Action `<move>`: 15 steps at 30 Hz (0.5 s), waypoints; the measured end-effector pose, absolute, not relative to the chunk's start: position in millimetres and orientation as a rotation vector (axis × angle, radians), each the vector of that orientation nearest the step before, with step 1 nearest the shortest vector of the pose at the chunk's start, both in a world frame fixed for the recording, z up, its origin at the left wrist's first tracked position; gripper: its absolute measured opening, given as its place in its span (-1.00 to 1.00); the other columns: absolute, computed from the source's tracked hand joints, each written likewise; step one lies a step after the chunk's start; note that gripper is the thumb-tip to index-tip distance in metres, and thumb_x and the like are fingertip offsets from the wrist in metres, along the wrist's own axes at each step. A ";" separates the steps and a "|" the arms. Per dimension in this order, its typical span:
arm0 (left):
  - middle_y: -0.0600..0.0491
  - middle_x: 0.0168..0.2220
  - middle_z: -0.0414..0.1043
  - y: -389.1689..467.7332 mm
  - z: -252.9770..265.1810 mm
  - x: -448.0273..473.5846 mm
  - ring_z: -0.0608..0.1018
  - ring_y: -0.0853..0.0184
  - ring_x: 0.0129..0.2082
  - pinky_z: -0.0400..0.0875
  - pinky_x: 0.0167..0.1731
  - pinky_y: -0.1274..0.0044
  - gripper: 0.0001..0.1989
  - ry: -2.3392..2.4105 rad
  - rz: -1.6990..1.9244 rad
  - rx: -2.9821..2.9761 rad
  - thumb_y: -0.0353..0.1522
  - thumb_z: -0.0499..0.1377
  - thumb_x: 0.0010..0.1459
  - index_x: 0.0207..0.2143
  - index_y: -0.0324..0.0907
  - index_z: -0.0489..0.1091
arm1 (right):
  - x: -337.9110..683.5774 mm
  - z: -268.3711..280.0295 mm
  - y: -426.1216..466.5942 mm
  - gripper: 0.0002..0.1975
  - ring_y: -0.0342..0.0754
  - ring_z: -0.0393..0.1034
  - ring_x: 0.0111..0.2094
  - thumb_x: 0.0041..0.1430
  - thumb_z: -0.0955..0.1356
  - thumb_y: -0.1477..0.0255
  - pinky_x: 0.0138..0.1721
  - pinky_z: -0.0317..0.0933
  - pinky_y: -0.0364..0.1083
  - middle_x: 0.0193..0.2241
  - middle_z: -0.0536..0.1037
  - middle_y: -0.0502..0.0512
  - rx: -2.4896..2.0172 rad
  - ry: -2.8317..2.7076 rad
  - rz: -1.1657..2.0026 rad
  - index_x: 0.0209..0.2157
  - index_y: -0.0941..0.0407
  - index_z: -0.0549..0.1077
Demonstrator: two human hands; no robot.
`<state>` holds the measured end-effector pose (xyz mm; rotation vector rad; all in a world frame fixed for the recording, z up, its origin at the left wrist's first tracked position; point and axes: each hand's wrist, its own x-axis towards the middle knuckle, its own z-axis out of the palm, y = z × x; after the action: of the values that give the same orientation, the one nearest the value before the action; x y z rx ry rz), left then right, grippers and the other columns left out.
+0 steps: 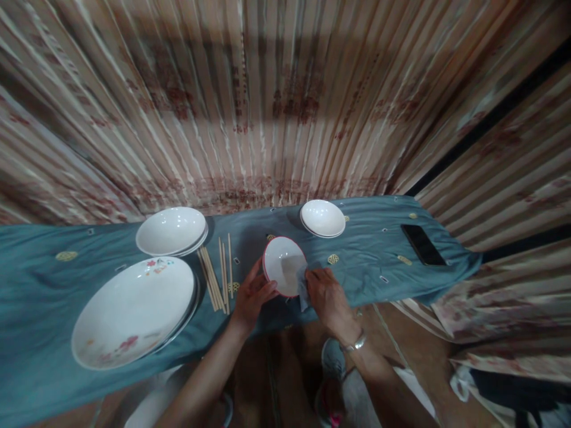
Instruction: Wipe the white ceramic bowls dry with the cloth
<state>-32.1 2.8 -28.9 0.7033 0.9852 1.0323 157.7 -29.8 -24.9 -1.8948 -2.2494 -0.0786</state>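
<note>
A white bowl with a red rim is tilted toward me above the front part of the table. My left hand grips its left side, thumb over the near rim and fingers behind. At the bowl's right rim, my right hand is closed around a grey-blue cloth, which touches the rim and hangs below it. A metal bracelet circles my right wrist. Left of the bowl, several wooden chopsticks lie on the tablecloth. Behind and to the right stands a small stack of white bowls.
A stack of large floral plates and a stack of white dishes stand on the left. A black phone lies on the right of the blue-green tablecloth. A pleated curtain hangs behind the table.
</note>
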 end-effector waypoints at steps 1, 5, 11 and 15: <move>-0.07 -0.07 0.56 2.4 -28.6 -31.9 0.58 0.12 -0.08 0.56 -0.17 0.34 -0.07 0.973 1.036 0.703 -0.24 0.44 -0.18 0.26 -0.11 0.20 | 154.7 -21.8 -32.7 -0.76 0.02 0.37 -0.22 0.26 0.21 0.66 -0.10 0.27 -0.01 -0.28 0.52 0.16 -1.865 -2.256 -0.058 -0.15 0.14 0.42; -0.02 -0.17 0.59 1.3 -27.5 -30.9 0.61 0.19 -0.19 0.55 -0.20 0.38 -0.09 0.963 1.049 0.719 -0.23 0.42 -0.15 0.26 -0.12 0.18 | 138.8 -9.9 -41.8 -0.82 0.03 0.34 -0.21 0.29 0.22 0.59 -0.15 0.29 -0.02 -0.26 0.51 0.18 -1.694 -2.222 0.080 -0.21 0.15 0.43; 0.00 -0.18 0.59 0.1 -30.3 -28.9 0.59 0.25 -0.20 0.49 -0.16 0.45 -0.14 0.944 1.078 0.734 -0.24 0.41 -0.14 0.24 -0.12 0.23 | 116.2 -4.3 -44.2 -0.84 0.05 0.31 -0.21 0.34 0.22 0.48 -0.10 0.27 0.01 -0.25 0.51 0.18 -1.526 -2.194 0.150 -0.20 0.17 0.42; -0.05 -0.05 0.55 0.5 -33.6 -29.7 0.55 0.20 -0.06 0.44 -0.06 0.43 -0.27 0.967 1.097 0.783 -0.17 0.32 -0.01 0.21 -0.14 0.27 | 106.9 -2.3 -39.9 -0.82 0.04 0.30 -0.22 0.36 0.21 0.45 -0.13 0.26 -0.01 -0.26 0.51 0.17 -1.535 -2.142 0.188 -0.23 0.17 0.42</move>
<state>-29.7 0.5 -33.6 0.7832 0.9673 1.0966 106.9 -39.9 -2.3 -1.5345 -2.1420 0.1875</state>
